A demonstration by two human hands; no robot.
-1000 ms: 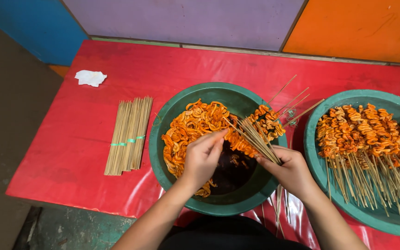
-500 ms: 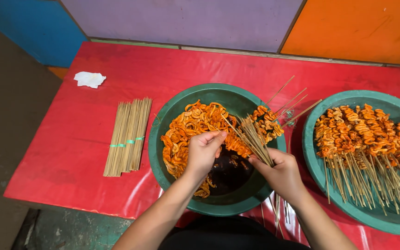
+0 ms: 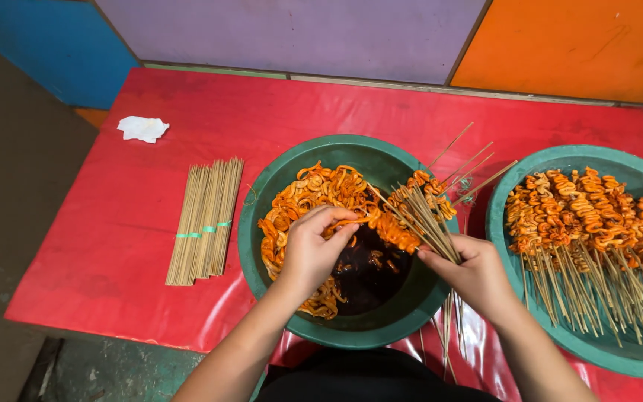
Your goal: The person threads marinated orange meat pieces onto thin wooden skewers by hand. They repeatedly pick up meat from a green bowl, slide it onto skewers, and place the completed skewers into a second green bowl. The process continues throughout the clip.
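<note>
A green bowl (image 3: pixel 277 186) in the middle of the red table holds orange curled food pieces (image 3: pixel 314 190) and dark sauce (image 3: pixel 370 272). My left hand (image 3: pixel 308 249) hovers over the bowl and pinches one orange curled piece (image 3: pixel 351 220) between thumb and fingers. My right hand (image 3: pixel 474 272) grips a fan of thin bamboo skewers (image 3: pixel 422 216) at the bowl's right rim; their tips point up-left toward the pinched piece. A few filled skewers (image 3: pixel 433 190) lean on the bowl's far right rim.
A second green bowl (image 3: pixel 504 253) at the right is piled with several filled skewers (image 3: pixel 597 216). A bundle of bare bamboo skewers (image 3: pixel 206 219) tied with a green band lies left of the middle bowl. A crumpled white tissue (image 3: pixel 141 128) sits at the far left.
My left hand curled tighter and lifted an orange piece toward the skewer tips. My right hand shifted slightly right with the skewers, tilting them further left.
</note>
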